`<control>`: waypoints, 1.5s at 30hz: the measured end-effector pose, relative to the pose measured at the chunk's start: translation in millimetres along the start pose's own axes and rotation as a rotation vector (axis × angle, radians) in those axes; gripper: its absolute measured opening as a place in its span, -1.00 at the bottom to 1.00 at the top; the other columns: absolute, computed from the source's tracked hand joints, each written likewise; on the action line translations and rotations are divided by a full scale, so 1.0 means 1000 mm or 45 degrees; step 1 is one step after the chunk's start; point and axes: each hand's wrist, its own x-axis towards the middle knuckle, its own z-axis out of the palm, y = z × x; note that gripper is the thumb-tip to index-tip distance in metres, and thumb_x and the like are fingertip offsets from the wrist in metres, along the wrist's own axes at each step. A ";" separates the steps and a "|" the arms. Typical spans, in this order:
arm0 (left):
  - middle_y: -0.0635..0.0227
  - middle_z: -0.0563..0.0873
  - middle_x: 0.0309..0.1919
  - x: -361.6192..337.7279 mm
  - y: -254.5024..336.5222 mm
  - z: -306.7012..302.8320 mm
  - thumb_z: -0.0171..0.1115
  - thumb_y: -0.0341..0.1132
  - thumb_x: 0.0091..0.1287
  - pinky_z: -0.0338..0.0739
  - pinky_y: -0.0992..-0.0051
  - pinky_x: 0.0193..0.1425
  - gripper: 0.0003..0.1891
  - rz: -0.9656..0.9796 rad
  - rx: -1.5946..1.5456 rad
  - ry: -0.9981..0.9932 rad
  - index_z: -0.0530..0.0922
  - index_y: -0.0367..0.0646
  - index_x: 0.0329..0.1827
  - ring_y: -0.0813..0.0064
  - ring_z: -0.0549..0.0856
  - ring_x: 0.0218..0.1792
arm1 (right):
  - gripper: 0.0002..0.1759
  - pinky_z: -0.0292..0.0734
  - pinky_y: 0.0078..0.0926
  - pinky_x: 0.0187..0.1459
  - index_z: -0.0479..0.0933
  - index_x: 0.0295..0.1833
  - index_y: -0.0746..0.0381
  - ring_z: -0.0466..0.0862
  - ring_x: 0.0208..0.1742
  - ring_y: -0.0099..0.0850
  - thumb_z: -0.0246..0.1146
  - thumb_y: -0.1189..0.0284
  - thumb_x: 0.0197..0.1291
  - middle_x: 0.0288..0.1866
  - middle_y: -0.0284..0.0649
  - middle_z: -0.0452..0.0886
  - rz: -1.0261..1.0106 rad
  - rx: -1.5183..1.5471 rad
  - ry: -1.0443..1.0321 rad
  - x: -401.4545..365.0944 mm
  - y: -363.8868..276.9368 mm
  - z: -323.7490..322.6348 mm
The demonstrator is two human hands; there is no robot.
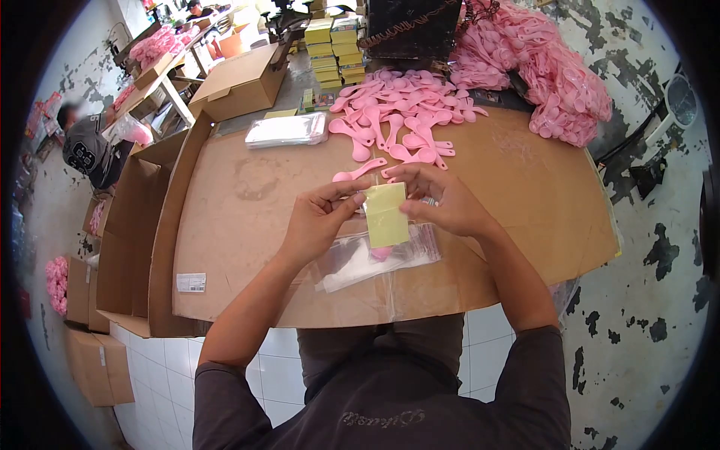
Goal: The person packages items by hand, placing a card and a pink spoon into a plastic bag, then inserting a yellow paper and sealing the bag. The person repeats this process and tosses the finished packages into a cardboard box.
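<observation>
Left hand (pixel 316 225) pinches the yellow card (pixel 386 219) near its upper corner, above clear plastic (pixel 346 271); right hand (pixel 446 204) curls by the opposite edge, grip unclear; I'd expect it light, bendable, best edge-held

Okay, headcount first: one left hand (pixel 315 221), one right hand (pixel 446 202), plus two other people, one in a black shirt (pixel 88 150) and one way at the back (pixel 196 9). Yellow card (pixel 387 217) up front: just one, with one pink spoon (pixel 381 253) peeking out below it. Loose pink spoons (pixel 394 129)? Dozens, honestly, and they overlap too much for an exact number. Same deal with the bagged spoons (pixel 570 90). Then there's one white label (pixel 191 283), one pile of clear packets (pixel 286 130), one black box (pixel 412 26), one open carton (pixel 124 240) beside the tabletop and one closed carton (pixel 244 82) on it.
</observation>
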 end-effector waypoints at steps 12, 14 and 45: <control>0.26 0.79 -0.05 -0.025 0.027 -0.020 0.39 -0.40 0.48 0.77 0.52 -0.11 -0.69 -0.053 0.089 -0.058 0.61 -0.33 0.20 0.54 0.79 -0.14 | -0.48 0.62 -0.41 0.13 0.48 0.44 0.28 0.70 0.11 -0.46 0.35 0.52 0.40 0.18 -0.17 0.71 0.061 -0.068 -0.148 -0.003 -0.026 -0.006; 0.28 0.78 -0.05 -0.039 0.031 -0.050 0.37 -0.41 0.48 0.78 0.51 -0.13 -0.74 -0.028 0.075 0.132 0.63 -0.31 0.16 0.52 0.79 -0.16 | -0.52 0.61 -0.37 0.14 0.55 0.38 0.29 0.71 0.11 -0.43 0.38 0.41 0.40 0.18 -0.16 0.72 0.074 -0.547 -0.116 -0.007 -0.041 -0.028; 0.28 0.78 -0.21 -0.004 -0.019 0.007 0.31 -0.48 0.47 0.62 0.50 -0.14 -0.80 0.042 0.451 -0.114 0.54 -0.29 0.08 0.51 0.76 -0.24 | -0.74 0.60 -0.52 -0.02 0.65 0.10 0.30 0.67 -0.09 -0.59 0.44 0.49 0.35 -0.07 -0.32 0.69 0.201 -0.171 0.315 -0.039 0.019 -0.062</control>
